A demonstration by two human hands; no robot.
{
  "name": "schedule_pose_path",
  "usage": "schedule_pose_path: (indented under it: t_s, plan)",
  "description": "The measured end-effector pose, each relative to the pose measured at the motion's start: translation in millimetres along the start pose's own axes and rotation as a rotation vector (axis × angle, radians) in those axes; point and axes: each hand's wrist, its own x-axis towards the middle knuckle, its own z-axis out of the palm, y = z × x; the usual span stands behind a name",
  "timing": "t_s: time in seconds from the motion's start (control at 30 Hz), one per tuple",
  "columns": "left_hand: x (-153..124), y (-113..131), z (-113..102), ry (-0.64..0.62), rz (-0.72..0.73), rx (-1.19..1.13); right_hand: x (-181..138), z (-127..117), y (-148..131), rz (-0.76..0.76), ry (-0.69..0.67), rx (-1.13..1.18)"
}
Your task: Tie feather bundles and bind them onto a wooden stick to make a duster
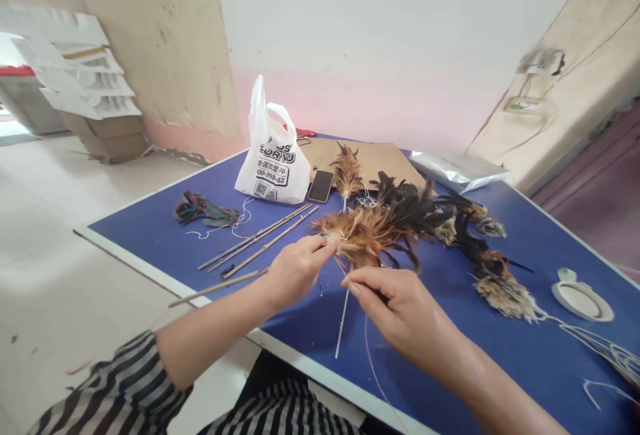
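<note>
My left hand (299,269) is closed round the base of a brown and black feather duster (367,231). A bamboo stick (220,288) runs out from behind this hand toward the table's left edge and seems to be the duster's handle; the grip hides the join. Just right of the feather base, my right hand (400,298) pinches a thin pink thread (370,345), which runs up to the feathers and trails down past the table's front edge. Beyond them lies a smaller brown feather duster (347,171), its pale thin stick (342,325) passing beneath the work.
Several bamboo sticks (265,238) and a dark feather bundle (205,211) lie left on the blue table (150,235). A white plastic bag (275,161), a phone (321,187) and cardboard (380,158) are behind. Feather bunches (505,291) and a tape roll (583,299) lie right.
</note>
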Motion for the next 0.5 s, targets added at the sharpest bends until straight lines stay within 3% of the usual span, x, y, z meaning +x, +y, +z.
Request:
schedule_pose_path:
  t_s: [0.13, 0.27, 0.4, 0.5]
  plan:
    - [-1, 2, -18, -0.169, 0.112, 0.104, 6, -33, 3, -0.070, -0.042, -0.163]
    - [-1, 16, -37, -0.374, 0.263, 0.137, 31, -58, 32, -0.048, -0.004, -0.448]
    - [3, 37, -51, -0.536, 0.550, 0.477, 59, -56, 53, 0.005, -0.013, -0.554]
    - [7, 50, -57, -0.569, 0.739, 0.674, 78, -46, 57, 0.015, -0.020, -0.510]
